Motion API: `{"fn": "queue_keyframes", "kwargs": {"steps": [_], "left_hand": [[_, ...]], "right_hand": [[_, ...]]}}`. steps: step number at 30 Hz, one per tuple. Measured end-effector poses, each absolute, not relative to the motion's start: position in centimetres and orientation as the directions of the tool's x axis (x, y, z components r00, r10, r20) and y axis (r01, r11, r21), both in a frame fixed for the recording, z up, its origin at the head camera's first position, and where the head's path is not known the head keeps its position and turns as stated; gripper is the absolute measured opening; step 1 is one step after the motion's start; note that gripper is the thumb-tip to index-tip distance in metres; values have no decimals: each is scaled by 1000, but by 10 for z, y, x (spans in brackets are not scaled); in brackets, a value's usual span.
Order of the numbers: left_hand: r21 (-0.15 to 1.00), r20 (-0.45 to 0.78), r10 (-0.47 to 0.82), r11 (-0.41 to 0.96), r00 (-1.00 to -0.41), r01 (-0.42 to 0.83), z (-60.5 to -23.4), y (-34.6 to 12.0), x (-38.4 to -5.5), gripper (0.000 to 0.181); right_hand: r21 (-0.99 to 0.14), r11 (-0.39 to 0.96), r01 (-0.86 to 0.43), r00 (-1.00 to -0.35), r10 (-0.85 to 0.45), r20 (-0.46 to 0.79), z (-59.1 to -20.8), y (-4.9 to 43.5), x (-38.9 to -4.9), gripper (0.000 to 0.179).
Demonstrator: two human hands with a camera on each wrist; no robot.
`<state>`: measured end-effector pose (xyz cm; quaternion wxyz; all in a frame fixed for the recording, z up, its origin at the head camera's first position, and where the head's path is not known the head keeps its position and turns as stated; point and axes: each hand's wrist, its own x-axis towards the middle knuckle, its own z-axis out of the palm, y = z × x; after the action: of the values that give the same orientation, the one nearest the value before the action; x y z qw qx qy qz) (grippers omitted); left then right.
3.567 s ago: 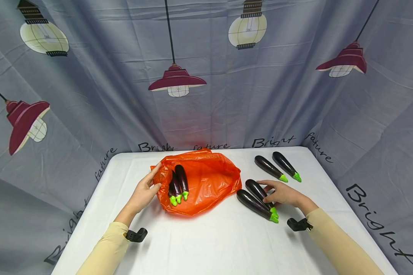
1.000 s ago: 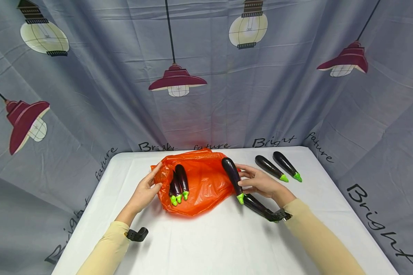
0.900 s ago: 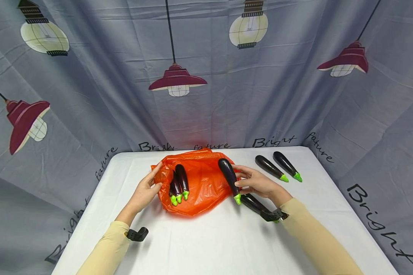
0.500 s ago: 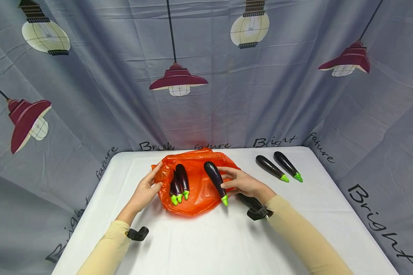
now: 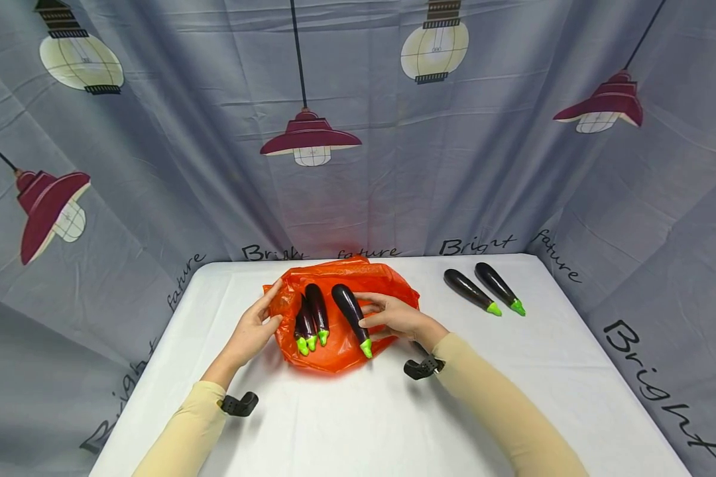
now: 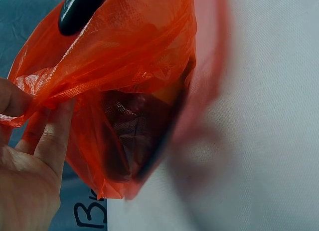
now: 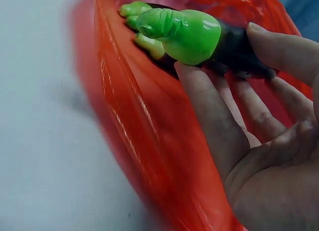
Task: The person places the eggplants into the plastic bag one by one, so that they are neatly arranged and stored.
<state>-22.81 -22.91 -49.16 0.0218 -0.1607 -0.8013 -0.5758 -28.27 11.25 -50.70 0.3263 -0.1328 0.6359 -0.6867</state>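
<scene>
My right hand grips an eggplant between thumb and fingers, above the orange-red plastic bag. In the right wrist view, the green stem cap of that eggplant points away from the palm. On the left, my left hand pinches the bag's edge; the left wrist view has the thin plastic between thumb and fingers. Three eggplants lie side by side in the bag's left part, green ends toward me. Another eggplant on the table is mostly hidden beneath my right wrist.
Two more eggplants lie side by side at the back right of the white table. Behind the table hangs a grey curtain with printed lamps. Each wrist wears a black camera mount.
My right hand has picked up one eggplant from the pair right of the bag and carried it left over the bag. The left hand has stayed at the bag's edge.
</scene>
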Motion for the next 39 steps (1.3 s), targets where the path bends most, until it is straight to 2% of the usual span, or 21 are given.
{"fn": "queue_keyframes", "kwargs": {"steps": [12,28,39], "left_hand": [[918,210,228,289,-951,272,-490,-229,-229,73],[923,206,230,276,-951,267,-490,-226,-229,74],[925,213,231,266,-949,273,-490,-226,-228,74]], "right_hand": [[-952,29,304,-773,-577,-265,-513,89,-295,74],[-956,-5,293,-853,-454,-259,-523,56,-302,75],[-966,44,255,-892,-376,-252,-527,45,-307,73]]}}
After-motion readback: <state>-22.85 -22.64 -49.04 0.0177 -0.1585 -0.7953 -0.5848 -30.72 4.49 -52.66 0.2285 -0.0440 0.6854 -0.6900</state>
